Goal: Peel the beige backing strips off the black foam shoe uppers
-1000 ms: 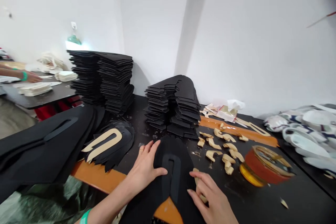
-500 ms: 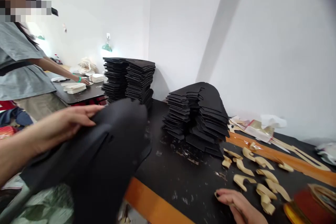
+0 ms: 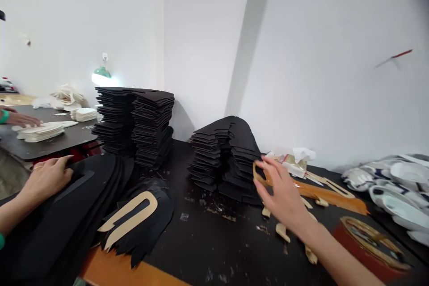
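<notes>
At the left, my left hand (image 3: 50,176) is closed on the upper edge of a black cut piece (image 3: 90,192), which lies over several similar sheets. My right hand (image 3: 281,192) is raised over the table, pinching a curled tan strip (image 3: 256,173) between thumb and fingers. Beyond it stands a low, uneven stack of black curved pieces (image 3: 243,143). A tan U-shaped piece (image 3: 149,205) lies flat on a fanned pile of black pieces (image 3: 164,205) between my hands. More tan curls (image 3: 282,231) lie below my right hand, partly covered by my forearm.
A tall black stack (image 3: 134,120) stands back left. A round red-brown container (image 3: 372,250) sits at front right, near white-and-dark bundled items (image 3: 402,183). Orange strips (image 3: 134,275) lie on the table. Another person's hand (image 3: 23,119) touches white pieces (image 3: 43,132) at the far-left table.
My left hand has lowered the black piece to the left, uncovering the tan U-shaped piece. My right hand has risen from the tabletop with a tan strip. The view has turned right.
</notes>
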`<action>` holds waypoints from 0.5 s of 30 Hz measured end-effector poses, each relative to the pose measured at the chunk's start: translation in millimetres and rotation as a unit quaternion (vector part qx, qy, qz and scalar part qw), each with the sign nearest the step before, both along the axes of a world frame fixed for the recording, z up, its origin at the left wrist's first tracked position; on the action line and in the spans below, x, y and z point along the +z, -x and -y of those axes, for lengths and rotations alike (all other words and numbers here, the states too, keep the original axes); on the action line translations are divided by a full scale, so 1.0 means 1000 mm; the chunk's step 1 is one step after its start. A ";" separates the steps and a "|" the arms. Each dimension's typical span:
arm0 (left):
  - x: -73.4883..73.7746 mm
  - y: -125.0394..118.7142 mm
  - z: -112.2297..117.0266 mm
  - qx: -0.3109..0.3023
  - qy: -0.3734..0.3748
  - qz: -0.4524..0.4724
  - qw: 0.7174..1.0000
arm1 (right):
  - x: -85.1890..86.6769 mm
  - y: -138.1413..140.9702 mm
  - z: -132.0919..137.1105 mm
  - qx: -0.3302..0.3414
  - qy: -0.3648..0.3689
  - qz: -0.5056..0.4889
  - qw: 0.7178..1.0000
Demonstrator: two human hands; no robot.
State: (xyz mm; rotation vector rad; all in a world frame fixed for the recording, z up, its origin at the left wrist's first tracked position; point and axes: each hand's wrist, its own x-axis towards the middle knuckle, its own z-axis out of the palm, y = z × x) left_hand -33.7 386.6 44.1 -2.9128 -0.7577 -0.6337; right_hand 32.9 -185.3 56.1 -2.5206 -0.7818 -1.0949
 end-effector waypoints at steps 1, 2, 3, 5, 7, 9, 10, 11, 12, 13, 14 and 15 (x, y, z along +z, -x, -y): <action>0.001 0.002 -0.001 0.004 -0.037 -0.016 0.999 | 0.014 -0.016 -0.008 -0.008 0.008 0.001 1.000; 0.005 0.005 -0.001 0.009 -0.068 -0.024 0.997 | 0.026 -0.032 -0.015 -0.022 0.021 -0.010 0.999; 0.009 0.008 0.001 0.008 -0.090 -0.026 0.996 | 0.035 -0.047 -0.022 -0.036 0.041 -0.036 0.998; 0.020 0.014 0.008 -0.001 -0.095 -0.009 0.995 | 0.046 -0.069 -0.032 -0.052 0.066 -0.072 0.994; 0.030 0.017 0.021 -0.024 -0.073 0.006 0.997 | 0.050 -0.083 -0.038 -0.059 0.066 -0.089 0.992; 0.036 0.017 0.037 -0.078 -0.046 0.019 0.996 | 0.051 -0.088 -0.040 -0.068 0.051 -0.101 0.991; 0.036 0.016 0.046 -0.111 -0.029 0.021 0.993 | 0.052 -0.088 -0.040 -0.073 0.043 -0.108 0.991; 0.035 0.014 0.056 -0.148 -0.010 0.019 0.989 | 0.052 -0.088 -0.040 -0.078 0.037 -0.114 0.990; 0.032 0.011 0.066 -0.186 0.012 0.011 0.983 | 0.053 -0.087 -0.039 -0.082 0.034 -0.119 0.989; 0.027 0.008 0.076 -0.219 0.035 -0.001 0.975 | 0.054 -0.086 -0.038 -0.084 0.035 -0.123 0.988; 0.022 0.005 0.086 -0.249 0.058 -0.017 0.967 | 0.055 -0.085 -0.037 -0.080 0.040 -0.126 0.988; 0.015 0.002 0.096 -0.274 0.078 -0.036 0.958 | 0.056 -0.084 -0.035 -0.070 0.050 -0.129 0.988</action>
